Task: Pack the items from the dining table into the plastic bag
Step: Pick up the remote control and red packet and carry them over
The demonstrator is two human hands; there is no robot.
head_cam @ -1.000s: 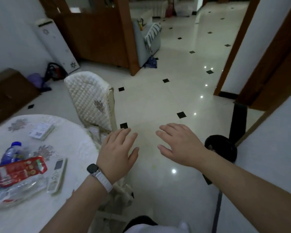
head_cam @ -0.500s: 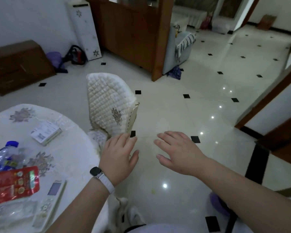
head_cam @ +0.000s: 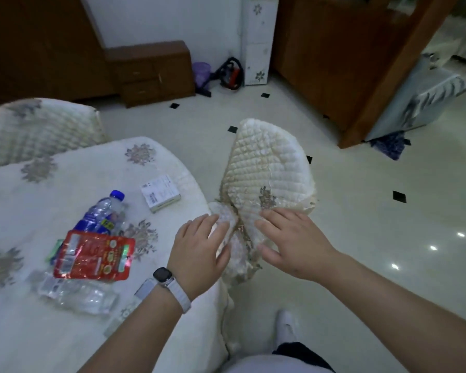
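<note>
On the round dining table (head_cam: 38, 184) with a white flowered cloth lie a blue-capped water bottle (head_cam: 100, 214), a red snack packet (head_cam: 93, 255), a clear crinkled plastic bag (head_cam: 76, 290) and a small white box (head_cam: 160, 193). A remote control is mostly hidden under my left forearm. My left hand (head_cam: 197, 251), with a watch on the wrist, hovers over the table's right edge, fingers straight. My right hand (head_cam: 291, 242) is held out flat over the seat of a quilted chair (head_cam: 264, 168). Neither hand holds anything.
A second quilted chair (head_cam: 38, 127) stands behind the table at the left. A low wooden cabinet (head_cam: 151, 71), a purple bin (head_cam: 201, 71) and a tall white appliance (head_cam: 257, 41) line the far wall. Glossy tiled floor (head_cam: 388, 238) spreads to the right.
The view has swung left, bringing the table and its items toward the middle. Both hands stay outstretched and empty, now over the table edge and the chair.
</note>
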